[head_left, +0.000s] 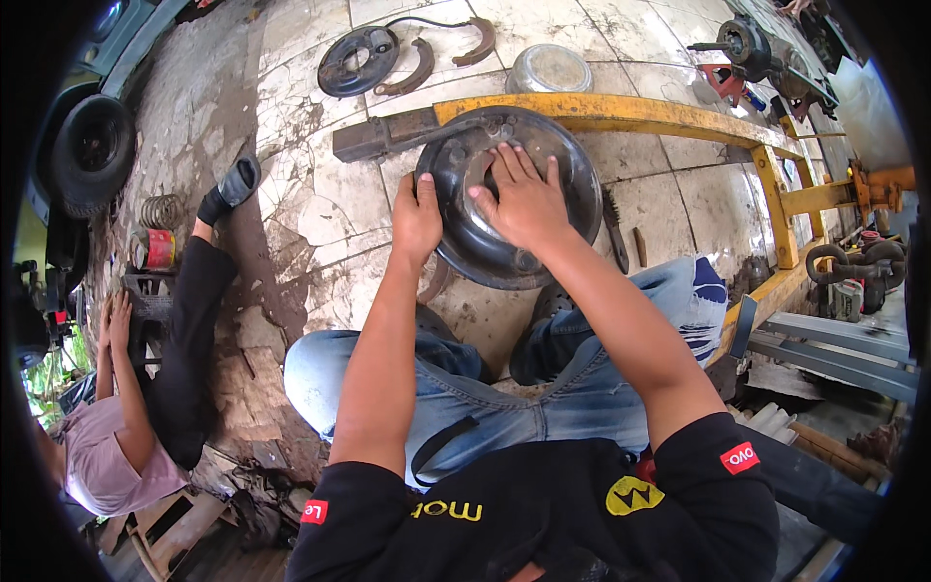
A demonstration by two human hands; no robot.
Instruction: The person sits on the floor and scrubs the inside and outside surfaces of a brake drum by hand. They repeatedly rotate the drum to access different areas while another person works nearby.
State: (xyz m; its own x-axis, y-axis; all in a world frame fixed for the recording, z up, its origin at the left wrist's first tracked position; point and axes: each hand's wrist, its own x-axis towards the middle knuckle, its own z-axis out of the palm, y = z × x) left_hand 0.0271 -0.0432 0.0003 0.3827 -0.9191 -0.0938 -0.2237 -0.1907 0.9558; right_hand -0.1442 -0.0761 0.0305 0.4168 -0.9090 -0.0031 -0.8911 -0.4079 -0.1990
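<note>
A round black brake backing plate leans in front of me against the beam of a yellow steel frame. My left hand grips its left rim, thumb on the front and the other fingers partly hidden at the edge. My right hand lies on the plate's face, fingers spread, covering part of the centre. A wire brush lies just right of the plate, beside a small brown strip. Below the plate's left edge, a curved brake shoe partly shows.
Farther off lie another black backing plate, curved brake shoes and a round silver drum. The frame runs down my right side, near a heavy shackle. At left, another person sits near a coil spring and tyre.
</note>
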